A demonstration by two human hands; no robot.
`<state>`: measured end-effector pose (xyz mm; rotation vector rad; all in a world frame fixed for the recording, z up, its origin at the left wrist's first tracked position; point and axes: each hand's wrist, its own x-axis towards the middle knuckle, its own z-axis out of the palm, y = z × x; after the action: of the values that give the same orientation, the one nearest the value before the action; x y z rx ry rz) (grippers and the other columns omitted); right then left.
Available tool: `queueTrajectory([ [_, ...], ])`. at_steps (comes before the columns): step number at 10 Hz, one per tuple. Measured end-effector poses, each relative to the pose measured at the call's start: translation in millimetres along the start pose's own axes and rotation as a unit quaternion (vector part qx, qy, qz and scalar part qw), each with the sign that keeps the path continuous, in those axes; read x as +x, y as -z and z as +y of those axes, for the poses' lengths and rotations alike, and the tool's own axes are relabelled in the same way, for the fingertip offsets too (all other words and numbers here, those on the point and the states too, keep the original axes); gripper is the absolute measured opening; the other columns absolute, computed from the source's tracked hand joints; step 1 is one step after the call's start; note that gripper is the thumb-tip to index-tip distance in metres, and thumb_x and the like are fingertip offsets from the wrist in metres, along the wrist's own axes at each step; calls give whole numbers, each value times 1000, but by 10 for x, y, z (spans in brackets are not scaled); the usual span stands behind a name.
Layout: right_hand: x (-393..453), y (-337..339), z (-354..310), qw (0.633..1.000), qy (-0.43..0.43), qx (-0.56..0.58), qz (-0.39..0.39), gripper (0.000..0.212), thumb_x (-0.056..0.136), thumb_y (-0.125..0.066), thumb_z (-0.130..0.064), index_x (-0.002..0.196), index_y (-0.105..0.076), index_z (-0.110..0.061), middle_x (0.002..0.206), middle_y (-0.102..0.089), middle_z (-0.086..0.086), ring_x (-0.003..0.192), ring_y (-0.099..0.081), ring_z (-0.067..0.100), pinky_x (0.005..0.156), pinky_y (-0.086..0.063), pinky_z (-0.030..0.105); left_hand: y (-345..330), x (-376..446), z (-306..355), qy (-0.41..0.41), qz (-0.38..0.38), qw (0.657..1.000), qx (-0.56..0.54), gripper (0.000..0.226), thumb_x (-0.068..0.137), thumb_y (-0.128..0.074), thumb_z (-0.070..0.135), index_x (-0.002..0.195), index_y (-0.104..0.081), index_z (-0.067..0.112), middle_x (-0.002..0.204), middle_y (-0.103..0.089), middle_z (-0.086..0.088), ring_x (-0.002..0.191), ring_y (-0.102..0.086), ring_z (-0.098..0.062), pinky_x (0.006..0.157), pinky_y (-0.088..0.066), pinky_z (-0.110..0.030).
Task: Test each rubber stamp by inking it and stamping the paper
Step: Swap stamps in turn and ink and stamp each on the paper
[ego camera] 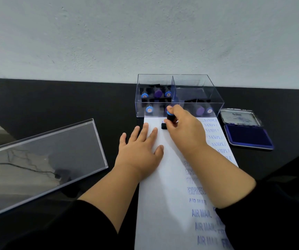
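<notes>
My right hand (184, 130) grips a black rubber stamp (170, 118) with a blue cap, its base down on the far end of the white paper (163, 195). My left hand (141, 147) lies flat, fingers spread, on the paper's left side. Blue prints reading SAMPLE, EXPRESS and AIR MAIL run down the sheet's right side. A clear two-part box (195, 82) behind the paper holds several stamps with blue and purple caps in both compartments. An open blue ink pad (246, 137) lies to the right of the paper.
The box's clear lid (42, 159) lies on the black table (73, 98) at the left. A pale wall rises right behind the box. The ink pad's opened lid (239, 117) rests flat behind the pad.
</notes>
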<state>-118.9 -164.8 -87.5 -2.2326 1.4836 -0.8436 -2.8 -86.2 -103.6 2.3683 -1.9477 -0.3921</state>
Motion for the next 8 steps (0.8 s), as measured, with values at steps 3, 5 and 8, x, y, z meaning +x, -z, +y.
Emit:
queueTrajectory([
  [3, 56, -8, 8, 1000, 6, -1, -2, 26, 90, -58, -23, 116, -56, -22, 111, -64, -4, 94, -59, 21, 68, -42, 27, 13, 2, 4, -2, -4, 1000, 3, 58, 99, -15, 51, 151, 4, 35, 158, 16, 7, 145, 15, -14, 116, 12, -44],
  [5, 92, 10, 5, 1000, 12, -3, -13, 23, 89, -56, -20, 111, -54, -21, 116, -63, -5, 95, -59, 22, 73, -50, 35, 8, -5, 9, -2, 0, 1000, -4, 58, 99, -17, 51, 151, 2, 35, 158, 15, 8, 145, 15, -13, 115, 12, -43],
  [8, 55, 15, -1, 1000, 27, -12, -9, 20, 90, -56, -21, 110, -55, -20, 112, -64, -1, 94, -59, 23, 73, -50, 37, 6, 5, 6, -1, -1, 1000, -2, 58, 99, -17, 51, 151, 3, 35, 159, 15, 7, 146, 14, -14, 115, 12, -44],
])
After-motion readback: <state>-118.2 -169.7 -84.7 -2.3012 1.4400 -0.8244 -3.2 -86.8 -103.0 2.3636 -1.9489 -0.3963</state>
